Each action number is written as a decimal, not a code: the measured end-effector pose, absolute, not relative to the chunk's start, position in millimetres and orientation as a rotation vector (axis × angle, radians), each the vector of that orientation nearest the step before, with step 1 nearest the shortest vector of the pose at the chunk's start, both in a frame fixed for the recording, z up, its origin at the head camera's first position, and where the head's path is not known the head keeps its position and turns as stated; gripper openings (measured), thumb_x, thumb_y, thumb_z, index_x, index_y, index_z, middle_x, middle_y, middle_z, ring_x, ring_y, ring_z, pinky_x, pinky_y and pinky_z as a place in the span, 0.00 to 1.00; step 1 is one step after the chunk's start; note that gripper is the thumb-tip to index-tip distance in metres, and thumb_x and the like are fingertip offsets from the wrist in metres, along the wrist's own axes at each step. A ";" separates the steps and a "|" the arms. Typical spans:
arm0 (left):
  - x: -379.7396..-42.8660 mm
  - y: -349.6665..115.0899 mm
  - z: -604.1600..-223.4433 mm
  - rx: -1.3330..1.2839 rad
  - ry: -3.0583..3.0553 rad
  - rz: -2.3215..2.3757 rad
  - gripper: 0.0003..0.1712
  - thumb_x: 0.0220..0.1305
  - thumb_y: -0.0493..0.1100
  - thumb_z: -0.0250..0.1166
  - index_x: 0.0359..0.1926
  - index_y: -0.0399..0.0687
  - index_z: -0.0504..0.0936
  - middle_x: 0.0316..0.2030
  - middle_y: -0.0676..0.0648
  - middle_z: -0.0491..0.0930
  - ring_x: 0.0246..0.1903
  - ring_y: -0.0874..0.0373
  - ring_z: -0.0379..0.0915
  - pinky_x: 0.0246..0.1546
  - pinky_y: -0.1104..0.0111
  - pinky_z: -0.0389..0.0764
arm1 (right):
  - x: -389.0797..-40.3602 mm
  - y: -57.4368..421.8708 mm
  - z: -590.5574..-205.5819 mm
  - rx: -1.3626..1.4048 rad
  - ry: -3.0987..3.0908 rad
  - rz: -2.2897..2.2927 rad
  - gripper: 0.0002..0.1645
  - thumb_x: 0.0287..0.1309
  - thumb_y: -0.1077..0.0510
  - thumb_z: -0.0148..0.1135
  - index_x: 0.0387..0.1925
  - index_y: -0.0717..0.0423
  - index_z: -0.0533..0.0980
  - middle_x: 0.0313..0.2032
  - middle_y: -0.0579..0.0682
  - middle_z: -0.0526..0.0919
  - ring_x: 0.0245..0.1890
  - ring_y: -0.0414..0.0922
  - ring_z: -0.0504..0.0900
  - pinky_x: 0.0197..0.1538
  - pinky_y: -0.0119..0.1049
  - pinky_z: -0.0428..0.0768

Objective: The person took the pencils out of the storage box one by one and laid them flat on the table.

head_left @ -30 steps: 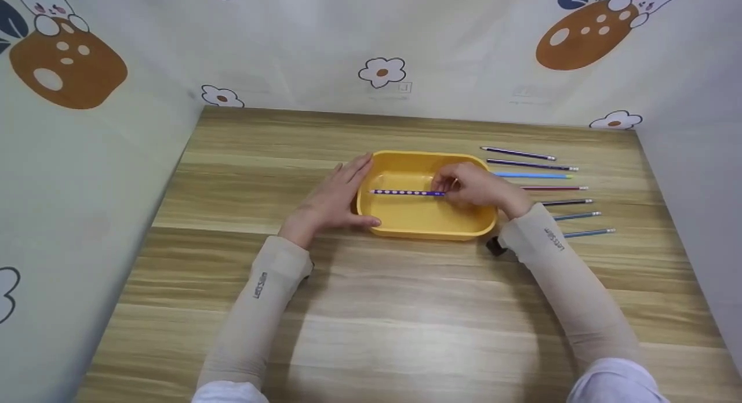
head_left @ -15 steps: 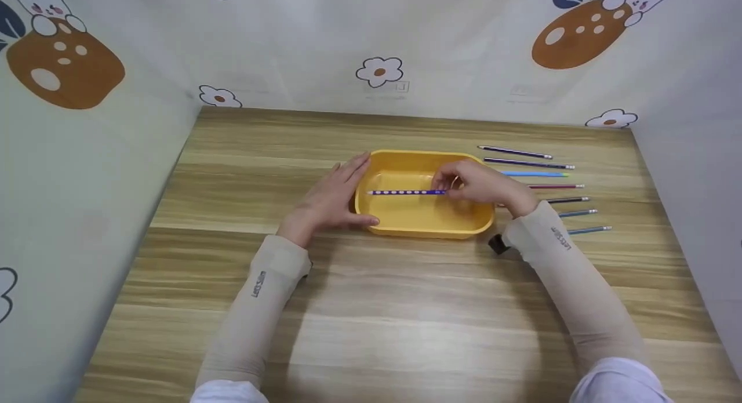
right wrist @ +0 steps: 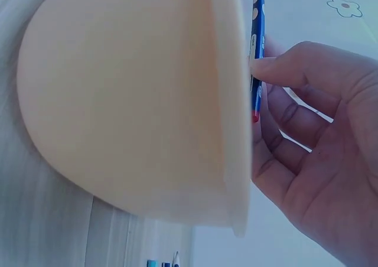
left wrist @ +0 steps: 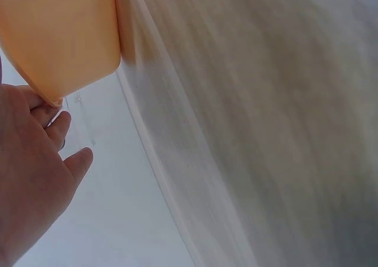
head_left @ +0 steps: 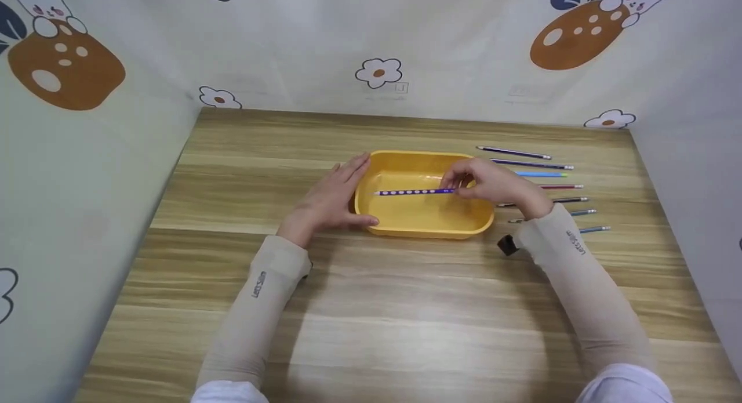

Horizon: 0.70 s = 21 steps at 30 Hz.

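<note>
A dark blue pencil with a row of white spots (head_left: 414, 192) is pinched between the thumb and fingers of my right hand (head_left: 495, 185). Its point faces left, and a red end shows in the right wrist view. The pencil lies level over the yellow plastic tub (head_left: 406, 220); in the right wrist view it is beside the tub's rim (right wrist: 233, 131). My left hand (head_left: 330, 203) rests against the tub's left end, fingers extended along the far corner and thumb at the near corner. In the left wrist view, fingertips touch the rim.
Right of the tub lies a column of several pencils, among them a light blue pencil (head_left: 542, 174) and a red pencil (head_left: 562, 187). My right forearm partly covers the nearer ones. A patterned cloth wall (head_left: 464, 61) stands behind the wooden table (head_left: 394, 322).
My right hand has shifted slightly right, carrying the spotted pencil with it. My left hand and the tub look unmoved.
</note>
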<state>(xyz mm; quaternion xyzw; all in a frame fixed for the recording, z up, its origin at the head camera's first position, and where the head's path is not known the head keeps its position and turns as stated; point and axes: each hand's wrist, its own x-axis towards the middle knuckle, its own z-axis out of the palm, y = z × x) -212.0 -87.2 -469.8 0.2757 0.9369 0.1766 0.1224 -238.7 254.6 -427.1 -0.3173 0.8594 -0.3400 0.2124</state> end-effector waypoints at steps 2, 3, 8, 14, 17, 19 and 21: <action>-211.9 -87.2 -469.8 0.812 2.737 0.522 0.72 0.49 0.80 0.63 0.80 0.51 0.38 0.81 0.53 0.33 0.80 0.57 0.31 0.82 0.56 0.37 | -237.9 258.0 -427.2 -0.888 2.385 -0.968 0.11 0.62 0.70 0.60 0.43 0.60 0.82 0.43 0.55 0.86 0.40 0.45 0.80 0.48 0.31 0.81; -212.1 -87.4 -470.0 0.815 2.739 0.523 0.72 0.49 0.80 0.63 0.80 0.51 0.38 0.81 0.53 0.33 0.80 0.57 0.31 0.82 0.56 0.38 | -237.3 259.7 -427.2 -0.893 2.387 -0.977 0.11 0.62 0.70 0.60 0.43 0.60 0.82 0.43 0.55 0.86 0.40 0.44 0.80 0.48 0.30 0.81; -212.6 -87.9 -470.7 0.818 2.742 0.536 0.72 0.49 0.80 0.64 0.80 0.52 0.37 0.81 0.53 0.33 0.80 0.57 0.32 0.82 0.57 0.38 | -235.7 267.6 -426.2 -0.888 2.410 -1.000 0.11 0.61 0.70 0.61 0.44 0.59 0.83 0.43 0.55 0.87 0.40 0.42 0.80 0.47 0.27 0.80; -212.5 -87.8 -470.6 0.809 2.744 0.543 0.72 0.49 0.80 0.64 0.80 0.53 0.37 0.81 0.54 0.34 0.80 0.57 0.33 0.82 0.57 0.37 | -234.8 278.8 -424.3 -0.878 2.423 -1.041 0.12 0.60 0.71 0.60 0.44 0.62 0.82 0.43 0.57 0.87 0.39 0.36 0.79 0.45 0.22 0.79; -212.0 -88.0 -470.6 0.805 2.742 0.550 0.72 0.49 0.80 0.64 0.80 0.53 0.38 0.81 0.53 0.34 0.80 0.57 0.32 0.82 0.57 0.37 | -233.4 286.7 -424.3 -0.867 2.430 -1.071 0.12 0.60 0.71 0.60 0.45 0.63 0.82 0.44 0.58 0.87 0.39 0.33 0.79 0.45 0.21 0.80; -211.6 -88.1 -470.9 0.806 2.745 0.546 0.72 0.48 0.81 0.63 0.80 0.53 0.38 0.81 0.53 0.34 0.80 0.56 0.32 0.82 0.57 0.37 | -232.5 292.5 -424.6 -0.857 2.452 -1.081 0.12 0.60 0.71 0.61 0.45 0.63 0.82 0.43 0.58 0.87 0.40 0.32 0.80 0.45 0.20 0.80; -211.1 -88.2 -471.0 0.807 2.748 0.550 0.72 0.49 0.80 0.64 0.80 0.52 0.38 0.81 0.53 0.34 0.80 0.56 0.33 0.82 0.57 0.37 | -231.5 298.2 -424.4 -0.844 2.470 -1.104 0.12 0.60 0.71 0.62 0.45 0.63 0.82 0.43 0.58 0.87 0.41 0.35 0.81 0.45 0.19 0.80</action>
